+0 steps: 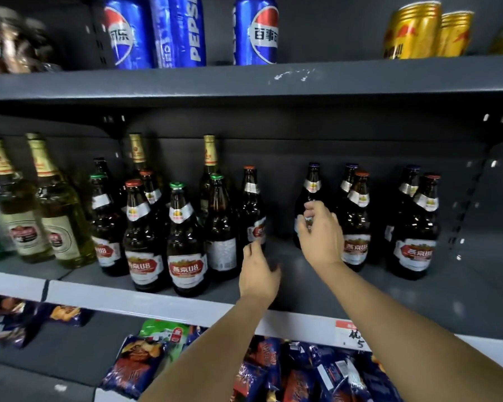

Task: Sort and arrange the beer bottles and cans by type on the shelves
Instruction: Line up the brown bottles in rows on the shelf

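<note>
The shelf is showing a matt dark grey painted metal finish, with scuffed white marks along its front edge. The brown beer bottles are showing glossy dark glass, with bright highlights, foil-like silver neck bands and smooth paper labels. The green bottles near the left edge are presenting paler glossy glass with gold foil necks. The blue cans and gold cans are appearing as shiny metal. The snack packets below are showing crinkled glossy plastic film.
</note>
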`<state>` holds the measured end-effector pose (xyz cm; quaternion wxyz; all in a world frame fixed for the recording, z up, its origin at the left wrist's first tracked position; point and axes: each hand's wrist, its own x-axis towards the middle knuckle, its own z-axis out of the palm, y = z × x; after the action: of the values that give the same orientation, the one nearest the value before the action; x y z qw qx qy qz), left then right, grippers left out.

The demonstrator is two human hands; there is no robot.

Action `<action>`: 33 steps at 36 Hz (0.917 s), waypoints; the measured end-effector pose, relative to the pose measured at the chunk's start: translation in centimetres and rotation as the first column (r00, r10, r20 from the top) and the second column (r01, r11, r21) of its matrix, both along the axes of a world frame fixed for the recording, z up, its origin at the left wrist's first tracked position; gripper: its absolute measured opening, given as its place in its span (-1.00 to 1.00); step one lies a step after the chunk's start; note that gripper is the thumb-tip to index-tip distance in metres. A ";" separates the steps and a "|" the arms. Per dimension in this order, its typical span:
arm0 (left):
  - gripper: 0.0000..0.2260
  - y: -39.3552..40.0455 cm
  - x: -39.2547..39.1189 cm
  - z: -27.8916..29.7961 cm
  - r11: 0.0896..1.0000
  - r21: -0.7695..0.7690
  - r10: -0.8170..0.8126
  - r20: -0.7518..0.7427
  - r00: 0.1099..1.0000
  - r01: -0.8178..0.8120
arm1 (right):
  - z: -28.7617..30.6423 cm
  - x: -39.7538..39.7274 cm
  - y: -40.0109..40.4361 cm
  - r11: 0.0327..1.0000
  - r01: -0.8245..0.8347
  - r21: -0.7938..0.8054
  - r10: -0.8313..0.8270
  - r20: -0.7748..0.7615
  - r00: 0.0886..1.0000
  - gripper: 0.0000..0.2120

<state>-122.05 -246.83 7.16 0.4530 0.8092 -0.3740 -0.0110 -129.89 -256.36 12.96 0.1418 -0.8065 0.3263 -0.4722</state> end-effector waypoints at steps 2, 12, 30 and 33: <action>-0.42 -0.3 0.6 -0.1 1.000 0.013 -0.019 -0.068 0.998 0.020 | 1.1 1.5 -0.1 0.995 -0.025 0.095 0.024 0.012 1.000 -0.73; -0.19 -4.9 2.2 0.8 1.000 0.001 0.023 -0.526 0.850 -0.026 | 4.5 9.2 -1.9 0.900 -0.082 0.429 0.140 -0.105 0.985 -0.59; -0.20 -6.6 4.5 -2.2 0.993 -0.122 -0.063 -0.478 0.876 0.005 | 6.4 12.2 -3.1 0.931 0.011 0.366 0.097 -0.278 0.956 -0.60; -0.21 -7.7 4.9 -2.4 0.992 -0.120 -0.099 -0.479 0.872 0.046 | 6.1 11.9 -4.0 0.932 0.082 0.352 0.017 -0.269 0.963 -0.58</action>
<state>-117.14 -254.48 4.78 0.5730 0.7413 -0.2791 -0.2103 -117.97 -260.40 19.02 0.2339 -0.8177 0.4366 -0.2933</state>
